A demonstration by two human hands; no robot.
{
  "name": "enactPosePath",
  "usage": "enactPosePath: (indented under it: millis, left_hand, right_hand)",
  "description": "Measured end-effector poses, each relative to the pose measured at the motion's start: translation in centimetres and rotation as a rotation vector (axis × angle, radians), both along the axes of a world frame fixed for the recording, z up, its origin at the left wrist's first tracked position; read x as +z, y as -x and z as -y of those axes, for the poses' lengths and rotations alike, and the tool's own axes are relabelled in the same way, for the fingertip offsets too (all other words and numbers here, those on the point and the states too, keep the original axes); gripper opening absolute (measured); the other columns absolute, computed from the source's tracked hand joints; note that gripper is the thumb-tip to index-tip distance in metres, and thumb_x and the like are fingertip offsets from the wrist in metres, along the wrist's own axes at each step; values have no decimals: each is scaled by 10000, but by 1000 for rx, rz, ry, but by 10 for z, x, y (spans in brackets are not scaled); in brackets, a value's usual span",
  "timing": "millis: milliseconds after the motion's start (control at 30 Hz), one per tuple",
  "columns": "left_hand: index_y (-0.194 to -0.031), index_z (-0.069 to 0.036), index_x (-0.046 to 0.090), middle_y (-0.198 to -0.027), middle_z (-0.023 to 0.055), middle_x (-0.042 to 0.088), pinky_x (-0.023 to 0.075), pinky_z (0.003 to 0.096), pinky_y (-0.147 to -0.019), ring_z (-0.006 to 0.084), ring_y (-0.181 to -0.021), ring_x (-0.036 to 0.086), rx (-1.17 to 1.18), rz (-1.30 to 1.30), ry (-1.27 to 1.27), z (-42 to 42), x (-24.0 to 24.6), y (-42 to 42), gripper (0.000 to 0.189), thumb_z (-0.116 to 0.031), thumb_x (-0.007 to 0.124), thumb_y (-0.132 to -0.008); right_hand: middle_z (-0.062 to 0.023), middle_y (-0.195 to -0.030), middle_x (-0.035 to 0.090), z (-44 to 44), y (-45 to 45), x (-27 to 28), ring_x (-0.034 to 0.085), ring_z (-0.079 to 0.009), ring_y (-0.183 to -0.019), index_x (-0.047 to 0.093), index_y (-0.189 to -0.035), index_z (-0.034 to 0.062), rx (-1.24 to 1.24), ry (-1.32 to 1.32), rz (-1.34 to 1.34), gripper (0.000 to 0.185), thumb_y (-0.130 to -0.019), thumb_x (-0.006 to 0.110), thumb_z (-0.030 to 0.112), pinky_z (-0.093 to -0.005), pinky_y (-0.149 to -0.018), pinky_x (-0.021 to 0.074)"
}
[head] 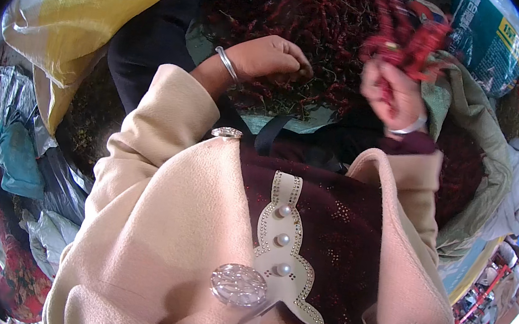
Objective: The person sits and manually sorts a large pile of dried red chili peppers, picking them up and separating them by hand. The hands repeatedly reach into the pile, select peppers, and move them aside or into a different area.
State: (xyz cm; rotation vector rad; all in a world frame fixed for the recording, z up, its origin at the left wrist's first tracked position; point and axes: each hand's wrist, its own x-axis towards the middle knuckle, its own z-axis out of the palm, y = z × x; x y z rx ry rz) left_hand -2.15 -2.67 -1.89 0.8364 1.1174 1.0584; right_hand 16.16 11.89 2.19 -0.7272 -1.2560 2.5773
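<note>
A large heap of dried red chili peppers with thin stems lies before me. Over its near part is my left hand, a silver bangle on the wrist; its fingers are curled, and whether anything is between them is hidden. My right hand, slightly blurred and also wearing a bangle, is closed around a bunch of red chili peppers that sticks out above the fist. This bunch is raised at the right side of the heap, near the edge of a grey-green cloth sack.
An open yellow woven sack stands at the left, with a dark container of dried plant bits below it. More red chilies fill the sack at my right. A teal printed plastic package is at the upper right, a teal bag far left.
</note>
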Motion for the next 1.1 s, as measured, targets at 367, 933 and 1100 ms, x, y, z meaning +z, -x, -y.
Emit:
enactPosePath:
  millis: [367,933,1100]
  left_hand:
    - [-768,-76,583,-839,130,513,426,366,-630,272,-789,505,-419,-1530,-66,-8,-68,-18,169,-133,487,-641]
    - [-831,-73,547,-785,122,492,390,329,-639,266,-744,476,42,-920,-237,-15,-35,-20,214,-212,517,-671]
    - [-878,-36,530,-781,105,502,386,286,-665,224,-754,489,-28,-1003,-152,-22,-36,-20,227,-145,534,-679]
  right_hand:
    - [-90,-889,515,-73,-331,59,486,-126,-781,433,-1019,-28,-298,-1454,1174,478,-673,586,264,-231,-687,382]
    - [-78,-869,538,4,-5,-43,484,-104,-741,472,-1005,1,129,-963,163,296,-789,422,197,-213,-666,388]
    - [-92,-782,550,25,43,-58,506,-146,-712,501,-884,-2,97,-947,66,210,-774,449,169,-243,-650,394]
